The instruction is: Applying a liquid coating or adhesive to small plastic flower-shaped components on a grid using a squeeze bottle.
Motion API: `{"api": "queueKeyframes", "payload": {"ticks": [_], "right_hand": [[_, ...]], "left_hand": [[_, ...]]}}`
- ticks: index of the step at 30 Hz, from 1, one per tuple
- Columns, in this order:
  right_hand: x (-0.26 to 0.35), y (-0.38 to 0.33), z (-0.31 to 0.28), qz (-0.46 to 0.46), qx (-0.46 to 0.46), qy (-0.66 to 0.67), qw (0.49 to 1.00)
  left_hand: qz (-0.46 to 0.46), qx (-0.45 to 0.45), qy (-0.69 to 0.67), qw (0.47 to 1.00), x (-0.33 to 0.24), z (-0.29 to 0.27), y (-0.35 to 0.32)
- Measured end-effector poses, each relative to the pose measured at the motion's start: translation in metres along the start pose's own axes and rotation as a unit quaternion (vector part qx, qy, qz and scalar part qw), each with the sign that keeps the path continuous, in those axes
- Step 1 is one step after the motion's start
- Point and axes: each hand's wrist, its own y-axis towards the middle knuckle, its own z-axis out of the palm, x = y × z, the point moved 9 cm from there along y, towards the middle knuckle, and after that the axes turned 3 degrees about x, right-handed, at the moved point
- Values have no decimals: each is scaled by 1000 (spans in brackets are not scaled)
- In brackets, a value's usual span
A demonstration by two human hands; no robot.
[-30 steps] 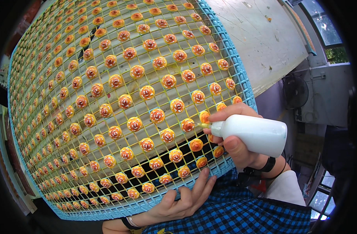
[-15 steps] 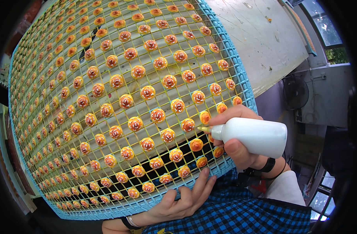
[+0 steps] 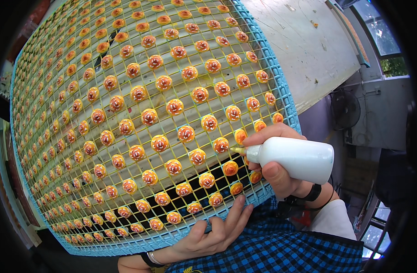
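A large mesh rack (image 3: 281, 91) with a light-blue woven rim fills most of the view, tilted. Rows of orange-yellow flower-shaped pieces (image 3: 186, 133) sit on its yellow-green grid. Many bear small white strokes; several near the right and lower right edges are plain orange. My right hand (image 3: 281, 175) is closed around a white squeeze bottle (image 3: 297, 159) held nearly level. Its yellowish nozzle points left, with the tip at the edge of one white-marked piece (image 3: 220, 144). My left hand (image 3: 213, 234) grips the rack's near rim, fingers curled against it; its thumb is hidden.
A pale, stained tabletop (image 3: 304, 50) lies beyond the rack at the upper right. A dark fan (image 3: 346, 108) stands past it, near a window (image 3: 376, 32). A blue-and-black checked garment (image 3: 272, 248) is just below the rack's near rim.
The rack's pieces appear shifted very slightly in the view. Both hands keep nearly the same place, and the nozzle stays at the same piece.
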Motion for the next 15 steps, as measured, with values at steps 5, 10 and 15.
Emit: {"api": "queueKeyframes", "payload": {"ticks": [5,10,15], "right_hand": [[-3,-2,0,-19,-17,13,1000],[-4,-1,2,-1,-12,4,1000],[1,1,3,2,8,-27,1000]], "left_hand": [[-3,0,-3,1000,-1,0,0],[4,-1,1,1000,-1,0,-1],[2,-1,1,1000,-1,0,-1]]}}
